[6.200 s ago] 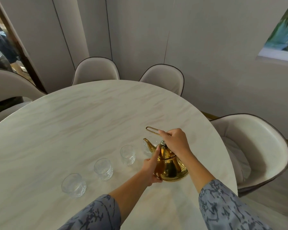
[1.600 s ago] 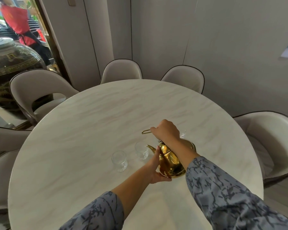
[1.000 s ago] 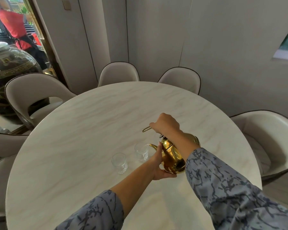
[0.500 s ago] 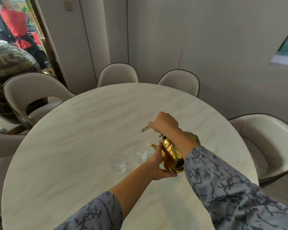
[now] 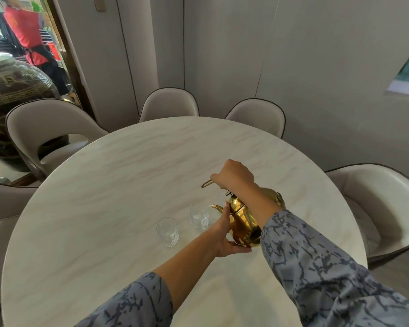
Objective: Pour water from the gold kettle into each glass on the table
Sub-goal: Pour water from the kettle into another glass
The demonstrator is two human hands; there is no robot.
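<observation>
Gold kettle (image 5: 242,220), gripped by right hand (image 5: 234,177) and propped by left hand (image 5: 226,234), pours into glass (image 5: 199,217) beyond fingertips; next glass (image 5: 167,231) needs leftward shift.

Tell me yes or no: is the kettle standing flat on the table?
No: the gold kettle is lifted and tilted, spout toward a glass, held by both hands.

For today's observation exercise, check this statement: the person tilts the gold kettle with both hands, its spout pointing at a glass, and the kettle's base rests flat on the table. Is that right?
Not quite. In the head view the gold kettle is lifted and tilted; the left hand supports it from below and the right hand grips the handle. Its spout does point at a glass.
</observation>
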